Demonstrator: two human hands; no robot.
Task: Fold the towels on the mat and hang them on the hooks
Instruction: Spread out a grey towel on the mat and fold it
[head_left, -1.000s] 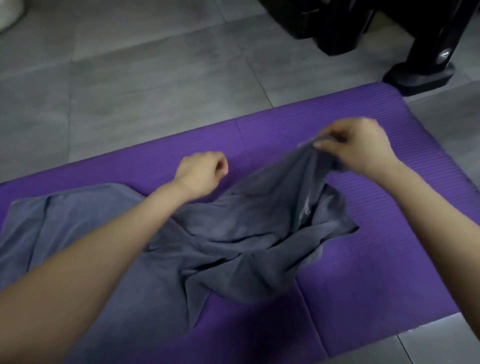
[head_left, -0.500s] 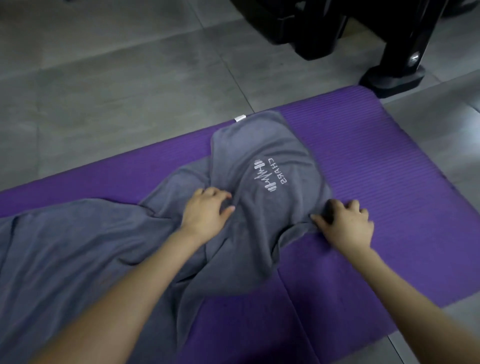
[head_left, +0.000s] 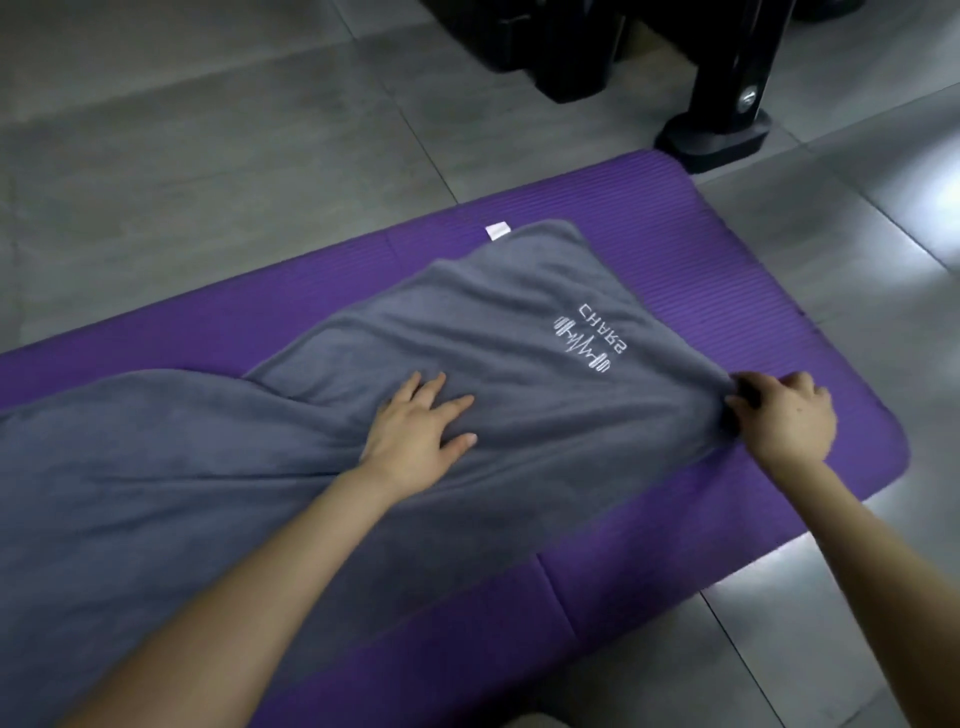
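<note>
A grey towel (head_left: 218, 467) with a white embroidered logo (head_left: 587, 338) lies spread across the purple mat (head_left: 753, 291), running from the left edge toward the right end. My left hand (head_left: 421, 434) lies flat on the towel's middle with straight fingers. My right hand (head_left: 784, 415) pinches the towel's near right corner at the mat's right side. A small white label (head_left: 497, 230) sticks out at the towel's far corner. No hooks are in view.
Grey floor tiles (head_left: 208, 130) surround the mat. A black metal stand with a foot (head_left: 717, 135) sits just beyond the mat's far right corner. More dark equipment (head_left: 561, 47) stands at the top.
The crumpled towel has been spread out flat. My right hand pulled the corner to the right. My left hand went from curled to flat on the cloth.
</note>
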